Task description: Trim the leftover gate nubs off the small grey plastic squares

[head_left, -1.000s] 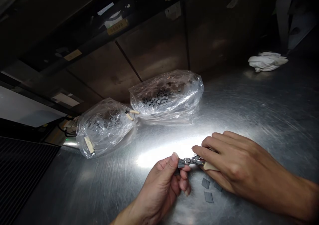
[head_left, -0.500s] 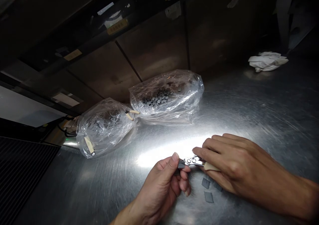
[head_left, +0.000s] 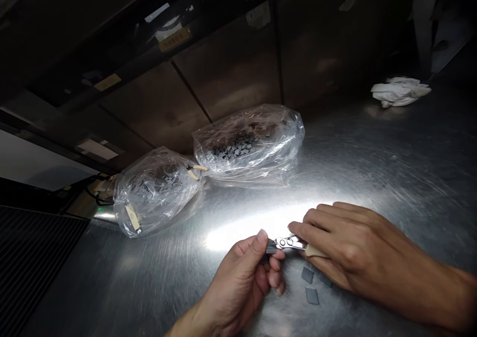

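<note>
In the head view, a small dark grey tile [head_left: 271,247] is pinched between the thumb and curled fingers of the left hand [head_left: 238,277], above a stainless steel table [head_left: 391,178]. Small steel pliers [head_left: 290,243] with a cream grip are wrapped by the closed fingers of the right hand [head_left: 357,247], and their tip meets the tile; whether the jaws are clamped on it cannot be told. Three loose grey tiles [head_left: 312,295] are lying on the table just below the right hand. Farther off, more grey tiles are seen inside a clear plastic bag [head_left: 246,145], which touches a second clear plastic bag [head_left: 154,193]. A crumpled white cloth [head_left: 399,92] is placed well to the right.
</note>
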`<state>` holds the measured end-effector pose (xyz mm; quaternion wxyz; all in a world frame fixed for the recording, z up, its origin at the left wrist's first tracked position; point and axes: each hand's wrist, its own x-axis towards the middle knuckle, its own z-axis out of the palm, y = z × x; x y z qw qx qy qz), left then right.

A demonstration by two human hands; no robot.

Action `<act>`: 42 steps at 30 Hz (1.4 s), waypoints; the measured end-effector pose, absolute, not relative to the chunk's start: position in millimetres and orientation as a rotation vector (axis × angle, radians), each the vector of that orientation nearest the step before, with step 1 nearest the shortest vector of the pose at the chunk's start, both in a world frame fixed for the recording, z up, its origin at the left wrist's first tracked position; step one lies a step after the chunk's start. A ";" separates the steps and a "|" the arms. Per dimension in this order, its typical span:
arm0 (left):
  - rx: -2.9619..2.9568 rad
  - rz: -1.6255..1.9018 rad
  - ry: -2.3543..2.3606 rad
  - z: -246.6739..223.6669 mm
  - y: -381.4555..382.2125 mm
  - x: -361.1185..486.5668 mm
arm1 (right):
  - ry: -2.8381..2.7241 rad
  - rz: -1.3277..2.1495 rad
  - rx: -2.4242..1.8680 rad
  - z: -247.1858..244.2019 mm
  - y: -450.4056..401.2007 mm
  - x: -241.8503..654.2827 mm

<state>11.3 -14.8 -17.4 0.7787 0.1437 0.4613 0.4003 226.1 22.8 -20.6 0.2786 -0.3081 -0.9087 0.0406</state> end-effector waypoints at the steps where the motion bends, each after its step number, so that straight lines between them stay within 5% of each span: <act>1: 0.309 0.866 0.997 -17.6 -15.2 11.2 | -2.438 0.112 -0.826 -20.8 22.9 226.1; 42: 0.377 0.801 0.950 -20.1 -14.7 9.6 | -2.370 -0.157 -0.769 -16.2 24.4 221.0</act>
